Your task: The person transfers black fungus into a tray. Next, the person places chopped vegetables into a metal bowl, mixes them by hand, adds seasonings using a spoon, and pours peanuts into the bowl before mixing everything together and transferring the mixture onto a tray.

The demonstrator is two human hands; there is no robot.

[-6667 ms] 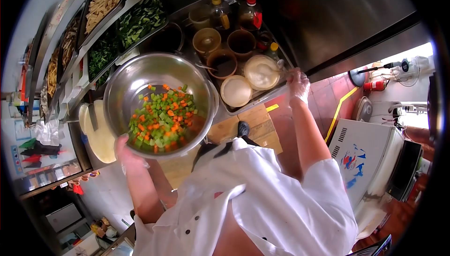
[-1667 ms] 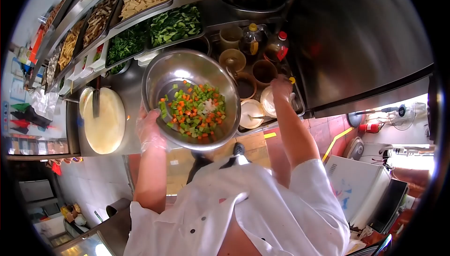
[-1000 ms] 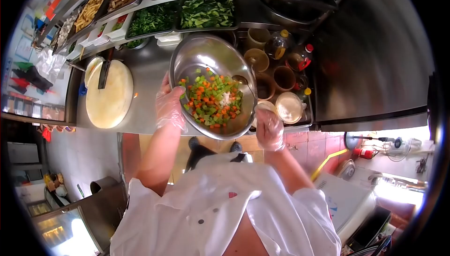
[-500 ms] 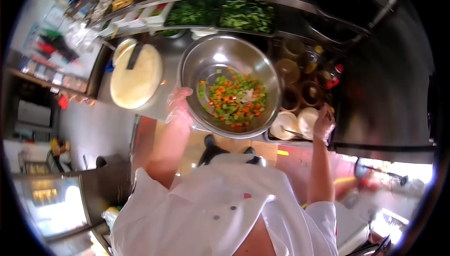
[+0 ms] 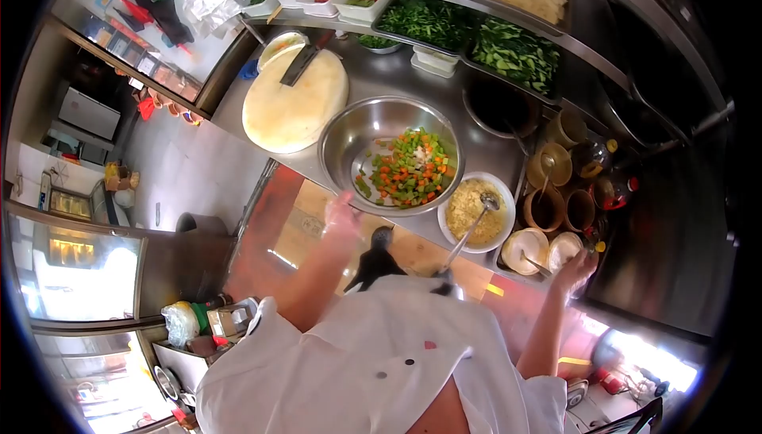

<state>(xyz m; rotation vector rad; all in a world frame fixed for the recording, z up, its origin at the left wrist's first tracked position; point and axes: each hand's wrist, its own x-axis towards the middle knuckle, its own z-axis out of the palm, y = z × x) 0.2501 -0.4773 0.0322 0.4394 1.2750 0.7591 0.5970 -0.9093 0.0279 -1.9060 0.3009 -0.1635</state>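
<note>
A wide steel mixing bowl sits at the counter's front edge, its near rim reaching over that edge. Diced green and orange vegetables lie in it, with a small pale heap on top. My left hand, in a clear glove and slightly blurred, grips the bowl's near-left rim. Right of the bowl is a white bowl of chopped pale yellow food with a metal ladle in it. My gloved right hand is closed beside a white-filled tub; what its fingers hold is hidden.
A round cutting board carries a cleaver on the left. Trays of chopped greens line the shelf behind. Brown seasoning pots and bottles stand at right, near a dark wok-like pan.
The view has turned and shifted. The mixing bowl looks smaller and farther from the camera, and the white bowl beside it now shows. My right hand remains by the tubs.
</note>
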